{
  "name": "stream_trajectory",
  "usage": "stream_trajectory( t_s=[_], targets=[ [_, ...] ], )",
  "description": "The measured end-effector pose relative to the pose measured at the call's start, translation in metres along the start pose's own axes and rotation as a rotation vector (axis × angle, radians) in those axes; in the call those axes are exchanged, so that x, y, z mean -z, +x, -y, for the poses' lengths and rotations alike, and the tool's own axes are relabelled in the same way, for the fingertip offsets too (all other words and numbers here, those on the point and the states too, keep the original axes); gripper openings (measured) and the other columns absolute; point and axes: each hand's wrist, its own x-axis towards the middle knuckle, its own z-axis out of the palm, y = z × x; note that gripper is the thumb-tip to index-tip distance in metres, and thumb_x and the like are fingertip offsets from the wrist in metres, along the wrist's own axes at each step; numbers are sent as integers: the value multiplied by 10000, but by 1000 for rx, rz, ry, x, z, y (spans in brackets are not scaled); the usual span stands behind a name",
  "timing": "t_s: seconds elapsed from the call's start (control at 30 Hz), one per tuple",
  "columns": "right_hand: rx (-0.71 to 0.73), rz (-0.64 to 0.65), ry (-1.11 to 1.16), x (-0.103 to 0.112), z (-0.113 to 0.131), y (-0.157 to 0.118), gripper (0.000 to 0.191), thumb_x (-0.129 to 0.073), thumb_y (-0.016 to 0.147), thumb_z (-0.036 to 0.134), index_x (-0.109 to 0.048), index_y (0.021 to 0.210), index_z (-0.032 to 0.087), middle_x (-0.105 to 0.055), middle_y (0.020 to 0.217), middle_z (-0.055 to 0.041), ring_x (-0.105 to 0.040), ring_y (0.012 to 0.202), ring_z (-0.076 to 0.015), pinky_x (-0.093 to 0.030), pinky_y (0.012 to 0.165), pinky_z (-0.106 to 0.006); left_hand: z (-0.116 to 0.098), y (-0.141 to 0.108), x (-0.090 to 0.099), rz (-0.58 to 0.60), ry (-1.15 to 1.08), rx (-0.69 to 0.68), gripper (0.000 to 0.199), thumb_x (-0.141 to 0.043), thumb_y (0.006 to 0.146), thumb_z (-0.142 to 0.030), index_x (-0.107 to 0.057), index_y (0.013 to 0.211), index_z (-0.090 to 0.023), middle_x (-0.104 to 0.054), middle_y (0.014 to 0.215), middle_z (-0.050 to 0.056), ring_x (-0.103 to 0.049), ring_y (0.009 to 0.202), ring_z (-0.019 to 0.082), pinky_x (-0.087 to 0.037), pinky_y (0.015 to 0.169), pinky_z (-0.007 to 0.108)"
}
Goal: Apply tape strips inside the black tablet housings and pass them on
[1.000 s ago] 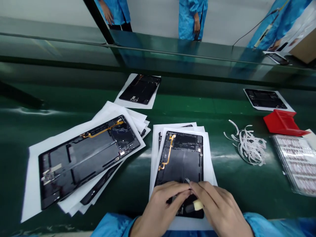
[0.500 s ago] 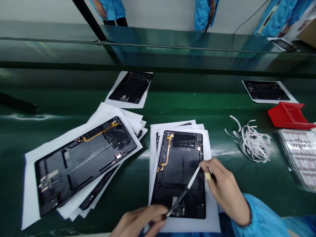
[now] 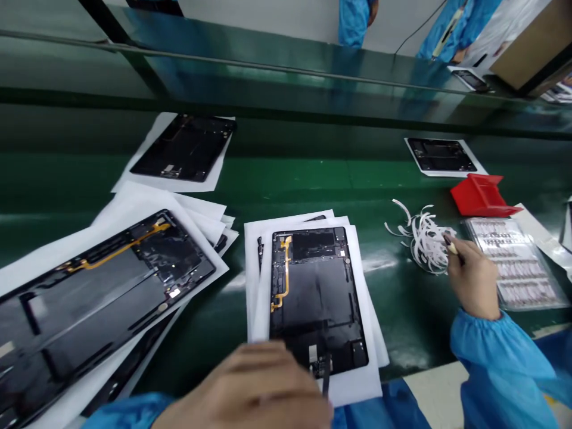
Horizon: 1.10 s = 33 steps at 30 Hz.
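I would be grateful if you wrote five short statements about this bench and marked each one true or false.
1. The right hand, by the heap of white strips, holds a small dark-and-cream object. True.
2. Both hands are at that heap. False: the left hand is by the near end of the middle tablet.
3. The middle tablet lies on a white sheet. True.
4. Its orange ribbon runs along the right side. False: it runs along the left.
5. The red bin stands to the right of the heap. True.
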Motion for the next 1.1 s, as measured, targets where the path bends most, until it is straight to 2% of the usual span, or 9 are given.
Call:
stream_trajectory(
  t_s=[0.07,0.17,0.23,0.3,0.4,0.53,0.63,0.87,1.1],
  targets=[
    [-18,3,-64,4,-5,-5,335,-473,932,241,-690,1174,160,-673,1107,-169,-659,941,-341,-515,799,-438,11,22,11,-160,9,55,149,-636,903,-155,-700,1019,-223,-722,875,19,-675,746,132,-566,680,218],
    [-48,-72,89,10,37,-13,253,-577,923,241,-715,1132,204,-668,1126,-142,-643,1010,-333,-501,876,-426,34,42,12,-362,-108,174,52,-692,872,-204,-742,880,-192,-654,835,31,-638,738,120,-539,640,211],
    [51,155,388,9,84,-16,210,-618,927,286,-707,1113,246,-695,1068,-79,-667,947,-282,-533,834,-399,50,48,7,-420,-166,228,70,-718,852,-246,-747,827,-187,-637,846,28,-624,771,125,-539,699,243],
    [122,540,652,3,130,-15,267,-651,918,295,-662,1182,256,-695,1092,-57,-679,918,-243,-571,779,-354,63,52,2,-453,-178,248,97,-729,843,-268,-743,795,-185,-631,868,24,-612,794,124,-529,751,265],
    [30,744,939,-14,171,-9,415,-709,869,284,-584,1264,251,-710,1052,-38,-695,830,-198,-578,638,-268,73,58,-1,-457,-194,260,127,-715,856,-279,-733,772,-186,-625,889,15,-602,814,119,-510,793,276],
    [-106,746,1114,-33,178,1,389,-710,839,228,-593,1209,217,-700,750,27,-661,638,-152,-525,568,-226,68,53,-7,-553,-237,331,210,-733,840,-298,-682,1010,-185,-637,966,32,-607,908,157,-507,830,297],
    [-125,757,1108,-40,172,5,197,-752,808,245,-670,980,194,-693,722,15,-639,633,-157,-485,544,-226,48,28,-28,-685,-17,425,247,-671,887,-265,-616,1120,-204,-604,1063,57,-584,1001,189,-497,889,331],
    [-67,753,1020,-56,171,7,85,-730,827,250,-703,782,183,-693,742,5,-619,681,-164,-462,576,-231,10,-38,-93,-149,500,336,367,-611,901,-479,-638,1240,-340,-529,1367,73,-436,1262,301,-410,1009,405],
    [-8,714,956,-67,168,2,82,-706,861,257,-706,820,186,-711,816,-8,-657,770,-193,-484,664,-263,12,-31,-92,-128,569,338,350,-559,936,-466,-637,1246,-323,-624,1298,33,-488,1233,260,-360,1007,364]
  ],
)
